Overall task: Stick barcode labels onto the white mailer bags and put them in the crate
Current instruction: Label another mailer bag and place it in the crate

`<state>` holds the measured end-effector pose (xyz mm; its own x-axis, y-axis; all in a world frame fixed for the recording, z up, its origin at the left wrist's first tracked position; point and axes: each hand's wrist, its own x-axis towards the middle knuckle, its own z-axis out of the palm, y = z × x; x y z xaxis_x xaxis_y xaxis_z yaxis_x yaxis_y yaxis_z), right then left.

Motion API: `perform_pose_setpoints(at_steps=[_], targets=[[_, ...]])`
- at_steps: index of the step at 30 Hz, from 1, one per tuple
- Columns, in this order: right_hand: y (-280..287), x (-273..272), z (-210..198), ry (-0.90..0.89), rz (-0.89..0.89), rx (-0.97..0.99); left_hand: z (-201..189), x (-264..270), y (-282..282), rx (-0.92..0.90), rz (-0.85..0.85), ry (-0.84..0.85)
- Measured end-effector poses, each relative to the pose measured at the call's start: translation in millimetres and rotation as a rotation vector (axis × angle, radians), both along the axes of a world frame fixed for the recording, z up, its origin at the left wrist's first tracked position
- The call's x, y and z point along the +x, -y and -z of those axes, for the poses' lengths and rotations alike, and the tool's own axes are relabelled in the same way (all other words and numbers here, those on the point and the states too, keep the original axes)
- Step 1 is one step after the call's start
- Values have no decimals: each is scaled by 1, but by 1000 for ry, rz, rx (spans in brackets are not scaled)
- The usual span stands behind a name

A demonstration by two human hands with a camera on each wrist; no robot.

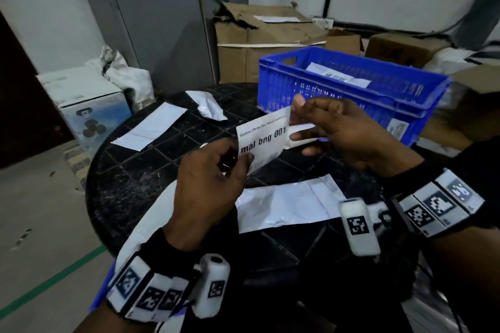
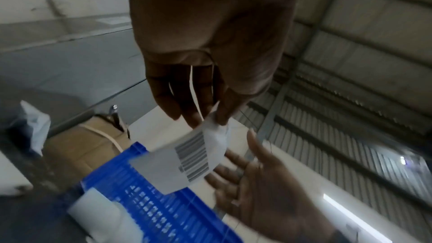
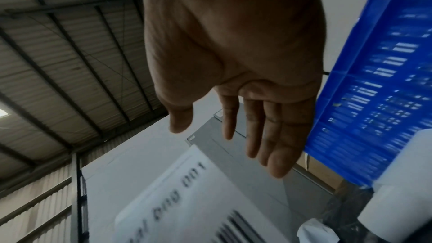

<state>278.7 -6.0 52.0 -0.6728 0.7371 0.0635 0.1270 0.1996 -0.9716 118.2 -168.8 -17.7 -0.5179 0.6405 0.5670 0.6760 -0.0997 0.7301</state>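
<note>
1. Above the tabletop (image 1: pixel 140 186), the left hand (image 1: pixel 208 186) pinches the lower corner of a barcode label (image 1: pixel 263 140) — this grip is closed on it.
2. Beside the label, the right hand (image 1: pixel 343 132) has straight, relaxed fingers and holds nothing.
3. Below them a white mailer bag (image 1: pixel 286 204) lies flat; behind stands the blue crate (image 1: pixel 281 81).

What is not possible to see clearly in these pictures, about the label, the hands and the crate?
- Barcode label: small top line too blurred to read, head view; lower corner covered by the left hand.
- Right hand: whether it touches the label; head view hides the contact, right wrist view shows fingers straight and apart.
- Blue crate: how many bags lie inside; its wall hides the bottom.
- White roll: mostly behind the right hand.
</note>
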Motion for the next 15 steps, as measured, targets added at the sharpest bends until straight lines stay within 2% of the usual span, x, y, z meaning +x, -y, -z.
perform_pose_setpoints(at_steps=[3, 4, 6, 8, 15], targets=[[-3, 15, 13, -96, 2, -22, -13, 1, 3, 56, 213, 399], [-1, 19, 20, -129, -33, -55, -19, 2, 4, 91, 294, 560], [6, 24, 37, -174, -141, -139, -23, 2, 1, 77, 384, 763], [11, 28, 51, -179, -187, -210, -20, 1, -5, -10, 380, 848], [0, 32, 80, -82, 52, -329, 5, -12, -41, -244, 279, 881]])
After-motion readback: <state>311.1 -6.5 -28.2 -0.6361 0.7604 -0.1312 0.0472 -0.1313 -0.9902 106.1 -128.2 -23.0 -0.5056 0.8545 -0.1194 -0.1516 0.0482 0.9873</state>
